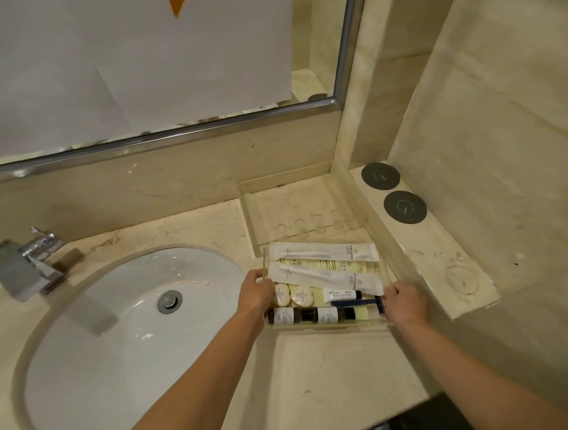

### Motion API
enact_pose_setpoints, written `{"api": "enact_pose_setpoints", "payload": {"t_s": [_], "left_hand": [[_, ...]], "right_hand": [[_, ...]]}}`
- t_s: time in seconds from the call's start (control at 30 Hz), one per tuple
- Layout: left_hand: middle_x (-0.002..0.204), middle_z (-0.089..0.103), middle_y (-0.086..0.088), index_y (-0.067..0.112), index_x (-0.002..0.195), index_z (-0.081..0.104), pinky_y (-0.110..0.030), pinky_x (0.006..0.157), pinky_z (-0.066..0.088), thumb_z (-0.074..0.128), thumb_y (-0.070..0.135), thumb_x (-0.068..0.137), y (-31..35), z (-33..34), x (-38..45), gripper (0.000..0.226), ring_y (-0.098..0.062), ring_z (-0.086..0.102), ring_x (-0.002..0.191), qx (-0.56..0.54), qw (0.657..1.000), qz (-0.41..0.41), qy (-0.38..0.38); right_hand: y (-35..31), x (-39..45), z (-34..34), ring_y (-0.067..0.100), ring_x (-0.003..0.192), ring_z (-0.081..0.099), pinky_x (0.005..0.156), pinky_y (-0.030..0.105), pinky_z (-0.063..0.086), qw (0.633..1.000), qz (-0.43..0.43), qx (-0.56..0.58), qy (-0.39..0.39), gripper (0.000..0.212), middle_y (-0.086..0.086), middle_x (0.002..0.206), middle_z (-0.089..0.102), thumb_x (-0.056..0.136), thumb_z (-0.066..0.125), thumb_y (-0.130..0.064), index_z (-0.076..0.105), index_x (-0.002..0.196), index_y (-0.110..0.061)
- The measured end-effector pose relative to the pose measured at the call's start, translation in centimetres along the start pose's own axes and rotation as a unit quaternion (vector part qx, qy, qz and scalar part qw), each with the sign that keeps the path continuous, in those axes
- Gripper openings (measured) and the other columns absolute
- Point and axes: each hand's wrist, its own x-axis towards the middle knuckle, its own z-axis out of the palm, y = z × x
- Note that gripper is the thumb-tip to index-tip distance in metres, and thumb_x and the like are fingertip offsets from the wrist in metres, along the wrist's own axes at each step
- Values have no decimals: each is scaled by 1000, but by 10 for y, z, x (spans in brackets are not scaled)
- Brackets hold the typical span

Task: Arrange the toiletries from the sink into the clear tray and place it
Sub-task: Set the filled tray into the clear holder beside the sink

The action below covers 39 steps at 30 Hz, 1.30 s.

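I hold the clear tray (pixel 329 326) at its two short ends: my left hand (pixel 256 294) is closed on the end nearest the sink (pixel 123 324), my right hand (pixel 406 302) closed on the opposite end. Its long axis runs along the table's (pixel 319 379) back wall, between the basin and the raised marble ledge (pixel 444 255). The tray's walls are transparent, so their edges are hard to trace.

Inside, the long white sachets (pixel 325 262) lie lengthwise at the far side. Two round wrapped soaps (pixel 292 295) sit by my left hand, with a small white tube (pixel 342 294) and a blue razor (pixel 357 301) beside them. Two dark bottles (pixel 312 314) lie end to end along the near wall.

A second clear tray (pixel 253 216) stands behind, near the table's back right corner. My right hand hides the razor's head.
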Motion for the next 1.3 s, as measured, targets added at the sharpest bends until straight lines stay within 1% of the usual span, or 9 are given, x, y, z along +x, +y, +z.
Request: {"api": "enact_pose_setpoints", "payload": {"t_s": [0.23,0.4,0.5,0.6,0.73,0.83,0.93,1.1,1.3], "left_hand": [[110,65,-15,24,131,49,-50,95,52,44,13,91,7,-9,7,42,-35,62,107,7,1000,-10,5],[101,61,-6,16,131,47,-32,73,49,43,17,95,10,-8,9,36,-19,57,82,21,1000,9,15],[106,57,-5,13,126,47,-29,67,45,45,23,96,11,-2,11,32,-20,55,89,42,998,8,34],[99,53,-5,12,114,47,-29,62,43,45,28,97,13,4,11,23,-18,52,81,56,997,-3,45],[91,52,-4,13,103,46,-32,67,47,44,28,97,17,10,12,16,-17,51,73,50,997,-9,51],[94,53,-4,13,107,48,-35,73,48,44,28,96,16,11,15,18,-20,52,80,48,997,1,62],[95,55,-5,15,108,48,-34,67,46,44,26,95,14,9,14,18,-19,51,77,33,996,3,85],[102,60,-9,17,115,49,-43,81,53,44,29,94,14,11,11,25,-24,58,83,15,995,-2,94],[90,54,-2,13,121,44,-30,64,42,44,23,95,15,19,13,28,-14,50,74,2,994,-5,108]], "right_hand": [[-16,6,6,24,63,48,54,30,35,1000,-14,18,-17,33,13,69,57,93,39,-12,58,68,-1],[-17,7,7,21,59,43,52,29,31,999,-12,16,-29,33,9,65,52,93,40,-11,49,61,-8],[-17,11,3,25,63,49,56,31,38,999,-23,9,-28,35,10,66,55,93,40,-12,48,60,-11],[-16,13,-3,26,63,51,54,29,38,999,-33,-8,-4,38,9,64,55,94,42,-12,48,56,-13],[-15,12,-7,19,54,43,46,25,27,999,-41,-26,14,39,6,59,51,93,43,-12,47,54,-12],[-17,14,-5,25,59,51,48,26,31,999,-48,-4,12,38,7,60,52,92,42,-11,47,55,-11],[-24,14,-1,23,58,44,52,30,34,999,-48,6,19,35,9,61,52,92,42,-11,48,58,-7],[-30,21,0,28,66,47,58,31,35,999,-51,-10,18,30,12,70,56,93,41,-12,54,66,-7],[-37,34,0,30,72,53,61,30,37,998,-54,-26,21,29,13,78,61,93,41,-15,61,73,-7]]}}
